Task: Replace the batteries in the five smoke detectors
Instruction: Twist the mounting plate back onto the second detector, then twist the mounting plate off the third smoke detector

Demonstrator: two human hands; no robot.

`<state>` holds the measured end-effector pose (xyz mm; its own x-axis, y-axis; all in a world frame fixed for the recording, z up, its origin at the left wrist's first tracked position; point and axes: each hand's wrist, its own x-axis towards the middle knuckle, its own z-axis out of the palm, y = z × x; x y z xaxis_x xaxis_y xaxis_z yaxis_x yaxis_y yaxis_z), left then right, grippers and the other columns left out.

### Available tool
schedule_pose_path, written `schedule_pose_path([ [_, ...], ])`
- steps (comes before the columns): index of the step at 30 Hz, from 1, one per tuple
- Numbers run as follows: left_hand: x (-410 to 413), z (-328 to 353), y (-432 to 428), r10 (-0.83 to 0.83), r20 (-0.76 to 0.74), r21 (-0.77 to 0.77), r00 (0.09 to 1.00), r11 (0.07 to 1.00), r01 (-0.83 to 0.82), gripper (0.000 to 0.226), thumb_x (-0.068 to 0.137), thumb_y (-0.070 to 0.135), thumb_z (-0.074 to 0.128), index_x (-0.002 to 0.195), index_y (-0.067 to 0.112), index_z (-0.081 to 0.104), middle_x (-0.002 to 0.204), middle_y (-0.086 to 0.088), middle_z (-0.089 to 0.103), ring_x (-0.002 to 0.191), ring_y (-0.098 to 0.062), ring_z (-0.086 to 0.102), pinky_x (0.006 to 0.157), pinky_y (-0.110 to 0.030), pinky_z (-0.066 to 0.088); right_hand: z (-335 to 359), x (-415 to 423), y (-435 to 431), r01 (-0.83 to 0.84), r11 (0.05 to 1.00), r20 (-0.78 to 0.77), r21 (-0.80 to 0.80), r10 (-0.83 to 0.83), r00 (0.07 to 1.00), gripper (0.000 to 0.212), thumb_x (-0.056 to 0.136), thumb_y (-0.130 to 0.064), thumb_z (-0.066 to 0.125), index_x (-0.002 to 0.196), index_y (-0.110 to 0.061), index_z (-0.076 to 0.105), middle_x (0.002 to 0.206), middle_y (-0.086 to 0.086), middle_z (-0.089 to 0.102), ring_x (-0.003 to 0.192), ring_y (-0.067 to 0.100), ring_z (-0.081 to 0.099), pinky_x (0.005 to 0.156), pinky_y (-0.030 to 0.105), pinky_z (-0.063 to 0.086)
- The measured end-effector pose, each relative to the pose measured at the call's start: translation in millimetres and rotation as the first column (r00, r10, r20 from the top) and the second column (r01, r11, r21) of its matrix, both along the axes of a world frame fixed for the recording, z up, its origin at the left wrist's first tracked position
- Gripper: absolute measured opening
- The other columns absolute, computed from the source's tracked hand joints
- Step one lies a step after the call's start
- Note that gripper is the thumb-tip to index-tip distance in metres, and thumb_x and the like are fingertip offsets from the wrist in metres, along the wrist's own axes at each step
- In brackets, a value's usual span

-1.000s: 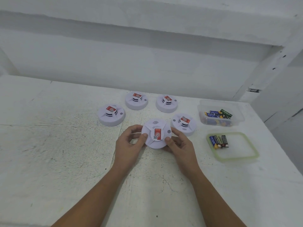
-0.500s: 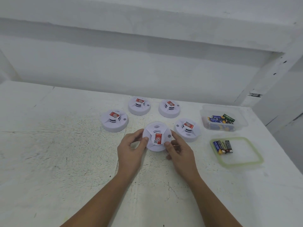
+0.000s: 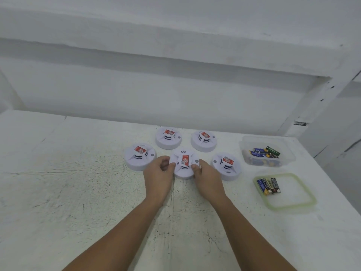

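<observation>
Both hands are clamped on one white round smoke detector [image 3: 184, 163]: the left hand [image 3: 159, 173] grips its left edge and the right hand [image 3: 207, 178] its right edge, with a thumb of each hand lying on its top face. It shows a red label on its raised centre. Whether it rests on the white desk [image 3: 78, 192] or is lifted just off it cannot be told. Four other detectors lie on the desk in an arc around the hands: one [image 3: 139, 155] just left of the left hand, two [image 3: 168, 137] [image 3: 203, 140] just beyond the held one, and one [image 3: 226, 166] just right of the right hand. Further right of the right hand stands a clear plastic container [image 3: 254, 140] holding loose batteries [image 3: 263, 151]. Nearer the person than that, also right of the right hand, lies a green-rimmed lid [image 3: 291, 192] with three more batteries [image 3: 268, 185] side by side at its left end.
</observation>
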<state>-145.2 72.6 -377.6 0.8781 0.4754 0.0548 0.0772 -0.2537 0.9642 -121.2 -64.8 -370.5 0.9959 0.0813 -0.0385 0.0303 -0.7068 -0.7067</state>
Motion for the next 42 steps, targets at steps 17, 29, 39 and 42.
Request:
schedule_pose_path([
  [17, -12.6, -2.6, 53.8, -0.025, 0.015, -0.001, 1.0, 1.0, 0.025, 0.008, 0.087, 0.024, 0.067, 0.08, 0.025, 0.063, 0.073, 0.005, 0.063, 0.071, -0.014, 0.062, 0.064, -0.045, 0.059, 32.4, -7.3, 28.7, 0.176, 0.903, 0.132, -0.392, -0.134, 0.982, 0.031, 0.101, -0.029, 0.035, 0.125, -0.01, 0.036, 0.099, 0.011, 0.062, 0.08, 0.024, 0.058, 0.06, 0.031, 0.042],
  [29, 7.4, 9.9, 132.0, -0.017, -0.249, 0.128, 0.968, 0.99, 0.051, 0.034, 0.093, 0.023, 0.052, 0.125, 0.011, 0.056, 0.102, -0.003, 0.063, 0.085, -0.019, 0.058, 0.076, -0.033, 0.05, 43.6, 14.6, 148.3, -0.113, 0.99, -0.305, -0.089, 0.08, 0.949, 0.028, 0.092, -0.01, 0.054, 0.117, 0.003, 0.055, 0.121, 0.018, 0.049, 0.113, 0.031, 0.047, 0.084, 0.035, 0.041],
  [39, -0.4, 18.5, 133.9, -0.053, -0.176, -0.134, 0.983, 0.991, 0.029, 0.02, 0.084, 0.016, 0.059, 0.094, 0.028, 0.072, 0.08, -0.001, 0.075, 0.063, -0.014, 0.064, 0.067, -0.033, 0.052, 45.1, 20.4, 144.1, 0.099, 0.948, -0.384, 0.302, 0.026, 0.923, 0.032, 0.097, -0.022, 0.038, 0.128, -0.016, 0.035, 0.115, 0.013, 0.053, 0.071, 0.025, 0.059, 0.065, 0.037, 0.057],
  [42, -4.5, 24.9, 127.4, -0.011, -0.131, -0.262, 0.991, 0.965, -0.024, 0.018, 0.086, 0.023, 0.063, 0.104, 0.022, 0.07, 0.092, -0.002, 0.073, 0.078, -0.02, 0.071, 0.075, -0.038, 0.06, 50.9, 14.9, 132.0, 0.131, 0.906, -0.371, 0.403, 0.031, 0.928, 0.025, 0.098, -0.029, 0.041, 0.12, -0.018, 0.038, 0.114, 0.014, 0.057, 0.086, 0.032, 0.064, 0.054, 0.028, 0.055],
])
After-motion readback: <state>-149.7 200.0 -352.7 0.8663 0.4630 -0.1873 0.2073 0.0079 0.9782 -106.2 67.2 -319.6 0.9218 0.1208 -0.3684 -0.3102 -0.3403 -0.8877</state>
